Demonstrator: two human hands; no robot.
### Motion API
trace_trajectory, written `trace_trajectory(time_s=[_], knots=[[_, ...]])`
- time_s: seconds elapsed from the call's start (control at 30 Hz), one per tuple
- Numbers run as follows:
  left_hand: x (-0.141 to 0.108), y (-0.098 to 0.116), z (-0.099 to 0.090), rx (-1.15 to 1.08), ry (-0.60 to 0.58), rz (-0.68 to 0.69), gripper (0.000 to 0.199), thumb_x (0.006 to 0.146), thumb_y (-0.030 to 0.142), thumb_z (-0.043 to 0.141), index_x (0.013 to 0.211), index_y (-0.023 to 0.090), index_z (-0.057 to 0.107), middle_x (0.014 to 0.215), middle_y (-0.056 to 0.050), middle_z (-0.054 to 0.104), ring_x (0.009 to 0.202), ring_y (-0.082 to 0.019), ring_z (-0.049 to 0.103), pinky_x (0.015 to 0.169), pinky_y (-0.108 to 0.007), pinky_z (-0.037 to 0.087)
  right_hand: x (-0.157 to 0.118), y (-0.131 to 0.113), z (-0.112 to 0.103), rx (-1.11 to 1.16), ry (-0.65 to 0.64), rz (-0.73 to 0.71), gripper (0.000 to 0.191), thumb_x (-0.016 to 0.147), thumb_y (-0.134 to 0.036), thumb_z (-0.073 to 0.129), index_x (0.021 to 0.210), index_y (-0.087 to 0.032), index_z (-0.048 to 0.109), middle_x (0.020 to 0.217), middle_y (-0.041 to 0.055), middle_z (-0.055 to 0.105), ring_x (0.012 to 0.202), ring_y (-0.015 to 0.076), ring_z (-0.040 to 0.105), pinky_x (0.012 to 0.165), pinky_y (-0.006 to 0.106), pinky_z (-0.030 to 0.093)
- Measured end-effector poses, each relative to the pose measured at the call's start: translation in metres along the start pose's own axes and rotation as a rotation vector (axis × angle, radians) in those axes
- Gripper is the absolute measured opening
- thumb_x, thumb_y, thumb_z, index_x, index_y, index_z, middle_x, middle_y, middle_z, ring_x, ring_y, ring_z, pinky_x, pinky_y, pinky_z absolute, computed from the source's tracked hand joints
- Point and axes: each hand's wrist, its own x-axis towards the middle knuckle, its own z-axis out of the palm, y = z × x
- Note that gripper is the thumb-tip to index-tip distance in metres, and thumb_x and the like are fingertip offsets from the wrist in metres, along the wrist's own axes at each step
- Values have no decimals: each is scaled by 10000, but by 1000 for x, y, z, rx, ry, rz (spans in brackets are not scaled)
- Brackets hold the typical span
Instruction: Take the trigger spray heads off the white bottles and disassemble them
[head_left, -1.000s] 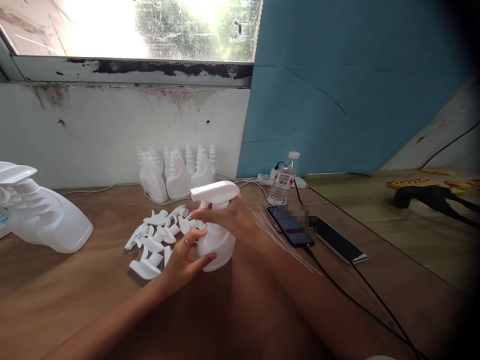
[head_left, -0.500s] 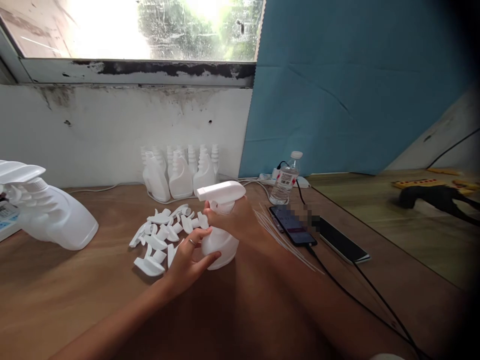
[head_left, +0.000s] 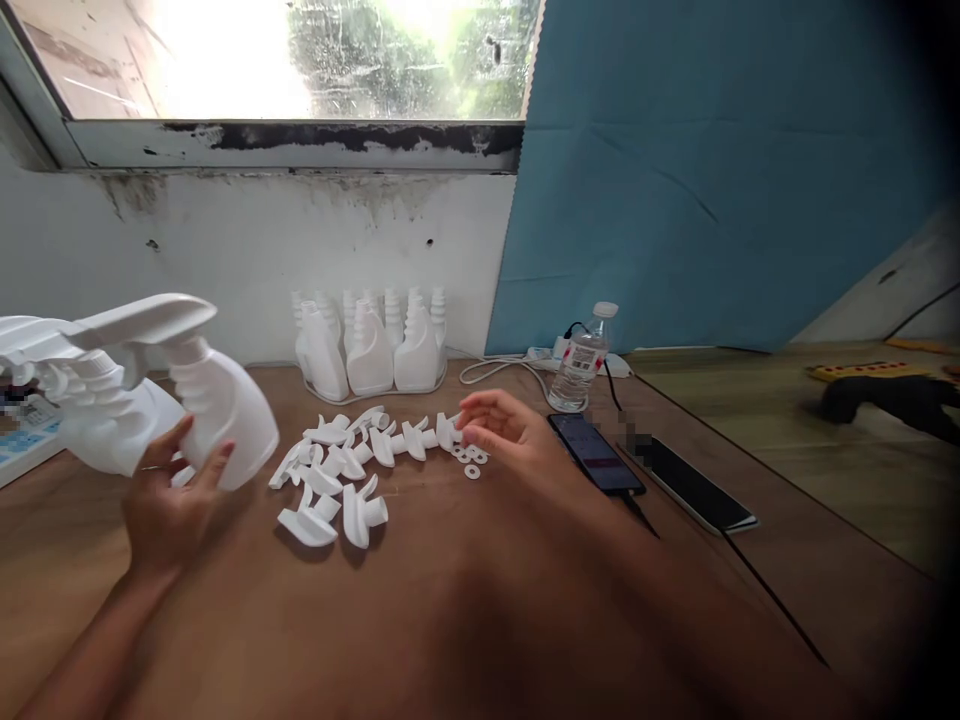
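At the left, my left hand [head_left: 169,500] grips the body of a white spray bottle [head_left: 232,410] with its trigger head on, raised beside other assembled spray bottles [head_left: 105,420]. My right hand [head_left: 502,430] is empty, fingers apart and curved, over the right end of a pile of loose white spray heads [head_left: 349,460]. Several small white rings [head_left: 472,471] lie just below its fingertips.
Uncapped white bottles [head_left: 369,350] stand against the wall. To the right are a clear water bottle [head_left: 577,370], a phone [head_left: 596,455], a dark flat device [head_left: 690,485] and cables. A white-and-blue object [head_left: 30,440] sits at the far left.
My left hand has carried the spray bottle from the middle to the left. My right hand has let go of it and opened near the rings. The view has shifted slightly.
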Motion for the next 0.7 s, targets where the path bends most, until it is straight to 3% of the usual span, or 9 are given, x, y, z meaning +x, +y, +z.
trace_trajectory(time_s=[0.1,0.23,0.37,0.53,0.7], knots=[[15,-28,-3,143,-8,-87,662,730,488,680,1302,192,527,1106,-89,665,851,-239,659,820,-385,516,-11,40,1,25,5,156,189,779,-323,669,858,-169,592,724,8,641,622,119,587,639,275,471],[23,-52,0,237,-22,-66,673,749,493,639,1316,154,511,1036,-94,657,798,-236,643,798,-389,512,-26,71,7,41,100,252,162,753,-311,656,799,-171,591,665,-10,620,540,108,554,570,257,435],[27,-70,4,246,40,17,673,750,509,616,1305,143,514,957,-67,626,730,-210,588,799,-397,506,-36,81,15,19,64,268,157,760,-314,632,788,-168,578,642,-20,602,472,90,516,512,242,396],[33,-87,7,197,171,234,669,746,544,605,1231,84,579,925,-80,551,953,-253,527,943,-419,459,-39,87,19,-24,4,285,169,771,-331,619,785,-166,587,630,-15,596,476,85,490,493,229,384],[39,-93,7,206,202,280,676,751,558,596,1203,55,583,933,-104,526,1008,-281,494,885,-421,479,-38,90,17,-31,-18,284,171,767,-329,610,793,-162,586,631,-11,596,481,83,488,487,221,382]])
